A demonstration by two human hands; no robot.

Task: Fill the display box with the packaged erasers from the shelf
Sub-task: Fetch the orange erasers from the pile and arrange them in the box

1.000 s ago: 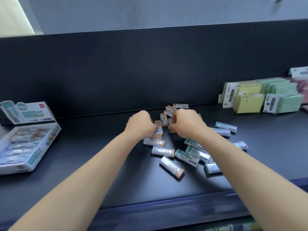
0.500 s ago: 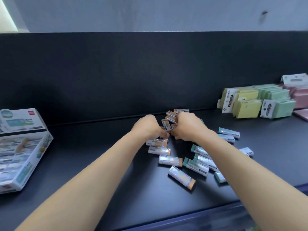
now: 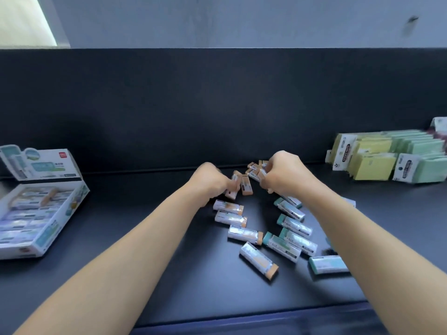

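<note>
Left hand: the left hand (image 3: 210, 180) was at the middle of the frame, fingers curled around one or two orange-ended erasers (image 3: 234, 186) at the far part of the pile.
Right hand: the right hand (image 3: 281, 174) was just to the right of it, closed on a small bunch of erasers (image 3: 256, 170); the two hands were near each other but not touching.
Loose erasers: many packaged erasers (image 3: 258, 259) lay scattered on the dark shelf (image 3: 145, 274) in the lower middle of the frame, orange-ended ones more to the left and green-ended ones (image 3: 294, 223) more to the right.
Display box: the display box (image 3: 52, 229) stood open at the left edge of the frame, well apart from the pile, its lid up.
Done: the box seemed already well filled with erasers, though blur hid the count.
Left: I judged that a good part was left, because about a dozen or more packs were outside the box.
Others: sticky note packs (image 3: 377, 160) stood at the right, not part of the work.
</note>
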